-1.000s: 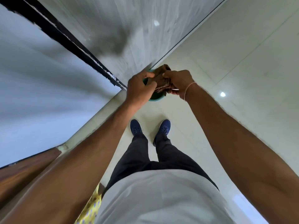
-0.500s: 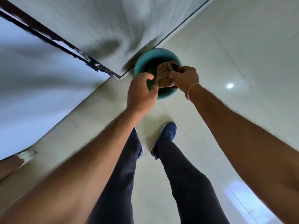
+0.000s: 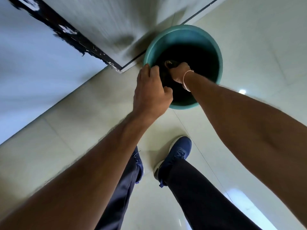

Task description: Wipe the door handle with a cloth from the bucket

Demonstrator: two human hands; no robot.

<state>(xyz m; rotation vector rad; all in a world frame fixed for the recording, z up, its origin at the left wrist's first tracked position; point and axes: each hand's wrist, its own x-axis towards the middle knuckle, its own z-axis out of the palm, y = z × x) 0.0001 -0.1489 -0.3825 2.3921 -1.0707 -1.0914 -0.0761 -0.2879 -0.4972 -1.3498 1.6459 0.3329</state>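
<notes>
Since the bucket (image 3: 214, 45) is the biggest thing here, start there: teal plastic, round, sitting on the pale tiled floor (image 3: 249, 39) right by the bottom corner of the door (image 3: 116, 19). Its inside is really dark, so I can't tell if there's water in it. It looks rigid and stable enough to lean a hand on, though I'd guess it's light and could scoot on those glossy tiles if tugged sideways.

Left hand (image 3: 150, 90) is over the near-left rim, fingers curled. It seems to be touching the rim or the cloth, but I honestly can't tell if that grip has hold of anything.

Right hand (image 3: 178, 72) is down inside the bucket with its grip closed around the cloth (image 3: 168, 63). It's brownish and bunched up, with only a small fold poking out above the fingers; the rest is lost in shadow.

My guess on handling: soft, floppy, no stiffness at all, and if it's wet it'll be heavier and drippy. So grab a good wad in the fist rather than pinching a corner, and squeeze it over the bucket before lifting. Those tiles look slippery enough already.

No handle in view, so no wiping is going on right now.
</notes>
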